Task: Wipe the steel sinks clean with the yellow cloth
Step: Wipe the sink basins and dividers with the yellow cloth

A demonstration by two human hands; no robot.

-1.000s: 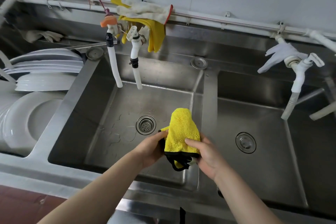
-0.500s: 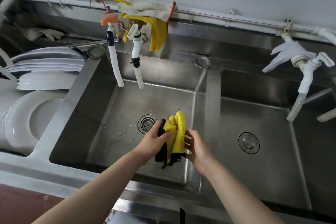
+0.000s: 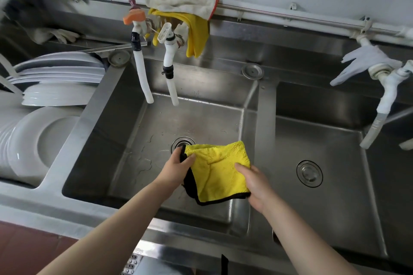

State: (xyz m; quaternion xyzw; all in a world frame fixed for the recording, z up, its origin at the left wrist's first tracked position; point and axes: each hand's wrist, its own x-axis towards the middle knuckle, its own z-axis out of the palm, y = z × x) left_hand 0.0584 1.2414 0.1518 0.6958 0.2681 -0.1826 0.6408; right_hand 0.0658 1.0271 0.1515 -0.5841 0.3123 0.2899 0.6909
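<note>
yellow cloth (image 3: 220, 171) spread btwn hands | left hand (image 3: 176, 171) fingers pinch edge | right hand (image 3: 257, 184) grips corner

drain (image 3: 181, 142) half hidden — plates (image 3: 33, 140) cut off left

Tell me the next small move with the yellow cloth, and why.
Probably lower the yellow cloth flat onto the middle sink floor: both the left hand and right hand hold it spread open above the basin, and droplets sit beside the drain.

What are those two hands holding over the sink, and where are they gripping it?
The yellow cloth, spread between both hands: the left hand pinches its upper left corner, and the right hand grips its right edge, near the lower corner.
</note>
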